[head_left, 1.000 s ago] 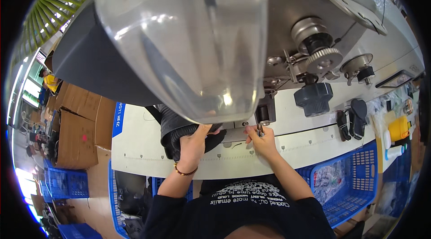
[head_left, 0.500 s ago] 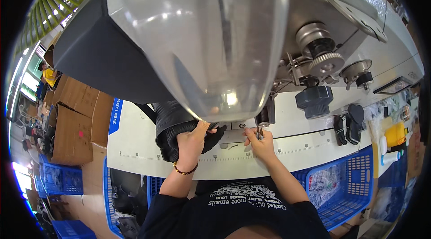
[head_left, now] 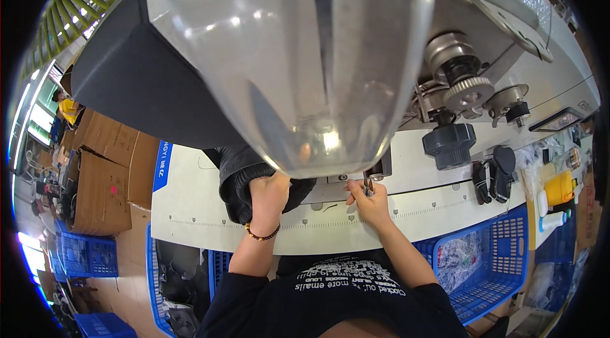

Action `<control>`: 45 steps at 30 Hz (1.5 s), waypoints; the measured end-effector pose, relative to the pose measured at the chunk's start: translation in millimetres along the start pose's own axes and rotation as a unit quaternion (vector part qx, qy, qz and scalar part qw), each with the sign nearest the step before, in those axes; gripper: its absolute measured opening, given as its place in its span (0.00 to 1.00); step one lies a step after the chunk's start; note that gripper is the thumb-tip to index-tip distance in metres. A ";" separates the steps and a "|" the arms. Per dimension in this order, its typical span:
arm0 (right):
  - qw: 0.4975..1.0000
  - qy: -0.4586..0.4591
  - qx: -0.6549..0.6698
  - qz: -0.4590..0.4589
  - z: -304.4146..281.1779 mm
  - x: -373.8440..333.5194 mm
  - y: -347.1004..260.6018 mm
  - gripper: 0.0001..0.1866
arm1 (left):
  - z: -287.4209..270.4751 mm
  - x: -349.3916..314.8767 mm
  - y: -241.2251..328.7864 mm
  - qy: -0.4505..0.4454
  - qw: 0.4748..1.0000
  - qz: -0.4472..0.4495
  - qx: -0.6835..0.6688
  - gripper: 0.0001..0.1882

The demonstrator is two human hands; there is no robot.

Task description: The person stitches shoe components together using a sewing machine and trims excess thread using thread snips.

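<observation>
A black, gathered fabric piece (head_left: 236, 185) is bunched on the white sewing machine bed, below the clear shield. My left hand (head_left: 269, 196), with a beaded bracelet at the wrist, is closed on its near edge; the fingertips are hidden by the fabric and the shield. Farther right, my right hand (head_left: 371, 203) is wrapped round small thread snips (head_left: 368, 185), whose dark blades point away from me. The snips are apart from the fabric. The sewing machine's clear shield (head_left: 305, 96) fills the upper middle and hides the needle area.
Dark knobs (head_left: 449, 146) jut from the machine head at the right. Blue baskets (head_left: 508, 255) stand below the white table (head_left: 210, 227) on both sides. Cardboard boxes (head_left: 101, 192) are at the left; thread cones (head_left: 554, 220) sit at the right. A person in yellow (head_left: 68, 109) is far left.
My left hand has turned and its thumb has slipped behind the shield's edge, shifting the black fabric slightly. My right hand stays nearly still with the snips. The view has shifted a little.
</observation>
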State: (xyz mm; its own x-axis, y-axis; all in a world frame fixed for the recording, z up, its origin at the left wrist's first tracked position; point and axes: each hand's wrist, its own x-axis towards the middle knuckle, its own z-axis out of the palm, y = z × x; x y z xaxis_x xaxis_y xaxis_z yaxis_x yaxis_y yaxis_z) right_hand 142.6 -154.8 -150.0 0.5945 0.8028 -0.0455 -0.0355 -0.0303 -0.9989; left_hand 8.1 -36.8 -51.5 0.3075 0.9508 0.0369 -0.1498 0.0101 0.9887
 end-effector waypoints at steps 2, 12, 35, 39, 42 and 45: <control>1.000 0.001 0.001 -0.001 0.3 0.0 -0.2 0.16 | 0.5 2.7 -1.5 0.022 1.000 -0.022 -0.002 0.07; 1.000 0.009 -0.013 -0.017 2.9 2.7 1.0 0.17 | -1.6 26.2 -14.4 -0.032 0.993 0.108 0.018 0.05; 1.000 -0.004 -0.007 0.015 2.1 0.3 -6.4 0.16 | 12.4 -22.1 19.5 -0.033 0.943 -0.193 -0.268 0.17; 0.998 0.016 0.014 -0.066 14.2 -3.4 -22.7 0.13 | -36.5 -55.2 81.4 -0.589 0.782 -0.178 0.099 0.18; 0.992 -0.039 0.027 -0.119 35.3 -6.5 -63.2 0.11 | -73.1 -25.5 140.8 -0.615 0.694 0.019 0.374 0.15; 0.975 -0.066 0.042 -0.207 72.8 1.5 -82.4 0.11 | -54.7 30.7 159.4 -0.286 0.785 0.221 0.503 0.08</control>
State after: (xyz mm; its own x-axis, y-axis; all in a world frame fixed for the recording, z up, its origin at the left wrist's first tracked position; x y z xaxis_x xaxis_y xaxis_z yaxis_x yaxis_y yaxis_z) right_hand 87.9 -107.7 -67.1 0.4637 0.8056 0.3687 0.1174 0.3566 -0.9268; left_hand -57.7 10.9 99.3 0.8486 0.4962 0.1835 0.3697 -0.8042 0.4654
